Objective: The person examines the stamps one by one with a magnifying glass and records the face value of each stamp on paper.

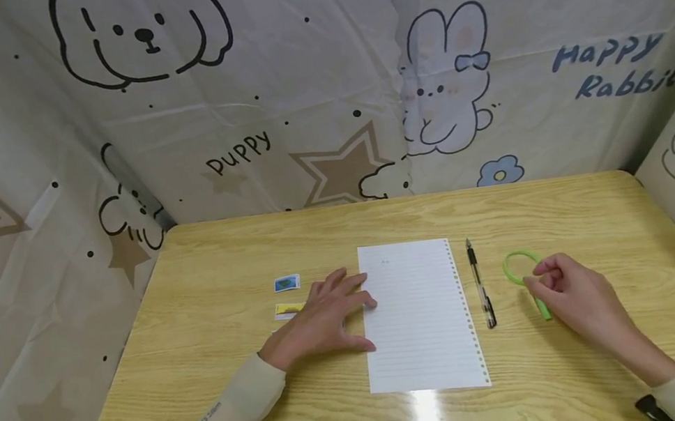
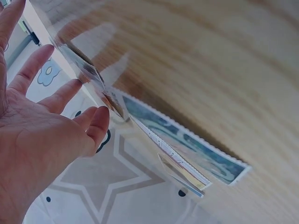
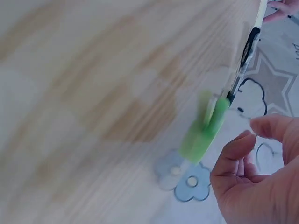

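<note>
My left hand (image 1: 328,313) is spread over the left edge of a white lined loose-leaf sheet (image 1: 417,320), its fingertips at the margin. Faint small writing shows near the sheet's top. Beneath and beside that hand lie several stamps: a blue one (image 1: 286,283), a yellow one (image 1: 287,309) partly covered by the hand, and a large blue-green one (image 2: 187,140) in the left wrist view. My right hand (image 1: 582,300) hovers with loosely curled fingers over a green magnifying glass (image 1: 544,311). In the right wrist view a gap separates thumb and fingers from the magnifying glass (image 3: 201,137).
A black pen (image 1: 481,284) lies between the sheet and the magnifying glass, tip pointing away. All of it is on a wood-grain table (image 1: 205,367). Printed cloth (image 1: 311,101) with puppies, rabbits and stars hangs at the back and both sides.
</note>
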A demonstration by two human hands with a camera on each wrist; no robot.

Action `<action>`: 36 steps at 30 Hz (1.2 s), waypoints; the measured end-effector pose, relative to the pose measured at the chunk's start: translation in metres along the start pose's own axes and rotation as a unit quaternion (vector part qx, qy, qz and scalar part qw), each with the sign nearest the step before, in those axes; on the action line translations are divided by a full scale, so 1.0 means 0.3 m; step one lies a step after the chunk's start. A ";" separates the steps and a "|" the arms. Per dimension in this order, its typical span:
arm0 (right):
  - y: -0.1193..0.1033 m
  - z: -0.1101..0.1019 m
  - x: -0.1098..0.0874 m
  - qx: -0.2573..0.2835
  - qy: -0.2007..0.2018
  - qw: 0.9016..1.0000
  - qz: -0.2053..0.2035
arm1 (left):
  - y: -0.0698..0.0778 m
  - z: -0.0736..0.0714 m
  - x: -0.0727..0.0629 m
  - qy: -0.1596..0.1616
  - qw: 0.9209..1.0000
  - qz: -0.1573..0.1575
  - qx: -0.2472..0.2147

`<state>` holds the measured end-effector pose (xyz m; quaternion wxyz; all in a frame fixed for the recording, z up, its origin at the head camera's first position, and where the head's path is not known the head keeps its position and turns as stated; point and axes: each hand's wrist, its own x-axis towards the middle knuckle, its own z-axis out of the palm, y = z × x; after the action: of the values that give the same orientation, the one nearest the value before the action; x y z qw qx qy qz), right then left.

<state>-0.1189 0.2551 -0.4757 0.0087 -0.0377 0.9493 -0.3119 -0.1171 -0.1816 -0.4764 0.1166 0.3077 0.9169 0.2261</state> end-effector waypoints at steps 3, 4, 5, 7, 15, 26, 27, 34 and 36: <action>-0.041 0.021 0.007 0.026 0.015 0.999 -0.040 | -0.002 0.001 -0.003 0.000 1.000 0.000 -0.003; -0.055 0.028 0.011 0.032 0.013 0.998 -0.048 | -0.003 0.001 -0.004 0.001 1.000 0.000 -0.004; -0.068 0.034 0.016 0.038 0.007 0.998 -0.052 | -0.003 0.001 -0.004 0.001 1.000 0.001 -0.005; -0.090 0.046 0.027 0.044 -0.012 0.997 -0.054 | -0.003 0.000 -0.006 0.002 1.000 0.002 -0.006; -0.148 0.099 0.062 0.039 -0.079 0.995 -0.047 | -0.001 -0.002 -0.010 -0.005 1.000 -0.003 -0.018; -0.188 0.137 0.091 -0.017 -0.087 0.993 -0.082 | 0.004 -0.005 -0.017 -0.009 1.000 0.001 -0.027; -0.190 0.141 0.091 -0.023 -0.084 0.992 -0.086 | 0.003 -0.005 -0.016 -0.010 1.000 0.000 -0.026; -0.198 0.149 0.089 -0.010 -0.069 0.993 -0.100 | 0.001 -0.003 -0.016 -0.010 1.000 0.001 -0.017; -0.202 0.144 0.087 0.018 -0.048 0.994 -0.102 | 0.000 -0.003 -0.017 -0.010 1.000 0.001 -0.016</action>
<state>-0.1392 0.1789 -0.4742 0.0231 -0.1486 0.9334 -0.3259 -0.1134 -0.1851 -0.4753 0.1300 0.3088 0.9116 0.2382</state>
